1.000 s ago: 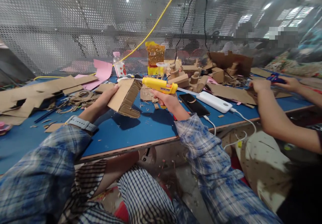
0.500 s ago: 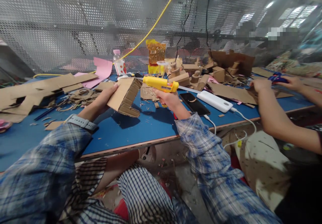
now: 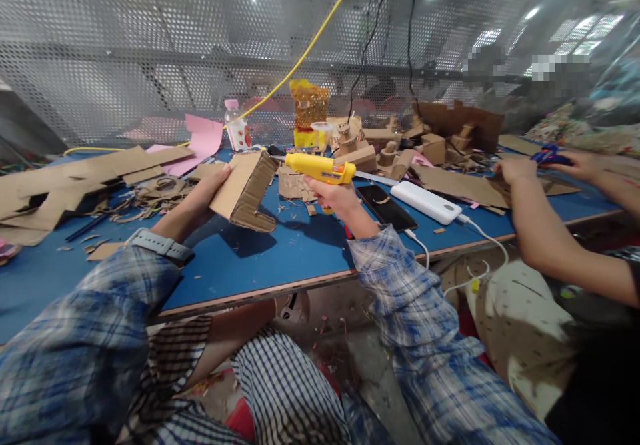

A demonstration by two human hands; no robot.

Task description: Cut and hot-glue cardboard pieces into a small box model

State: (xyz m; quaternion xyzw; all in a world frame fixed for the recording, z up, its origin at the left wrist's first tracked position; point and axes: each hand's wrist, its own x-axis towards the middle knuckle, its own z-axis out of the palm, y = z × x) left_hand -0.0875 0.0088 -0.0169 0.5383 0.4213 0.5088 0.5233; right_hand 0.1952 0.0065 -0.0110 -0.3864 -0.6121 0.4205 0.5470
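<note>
My left hand (image 3: 209, 195) grips a folded cardboard piece (image 3: 240, 188) by its left side, holding it tilted above the blue table (image 3: 210, 285). The piece has an L-shaped edge facing right, and some of my left fingers are hidden behind it. My right hand (image 3: 336, 198) is wrapped round the handle of a yellow hot glue gun (image 3: 320, 167). Its nozzle points left, close to the upper right edge of the cardboard; whether the tip touches is unclear.
Right of the glue gun lie a black phone (image 3: 386, 208) and a white power bank (image 3: 426, 202) with cables. Cardboard scraps (image 3: 165, 195) cover the left side. Cardboard models (image 3: 360, 155) stand behind. A co-worker's hands (image 3: 520, 170) hold blue-handled scissors (image 3: 553, 157) at the right.
My left hand and the cardboard piece have shifted very slightly left. The glue gun stays almost in place, its nozzle still by the upper edge.
</note>
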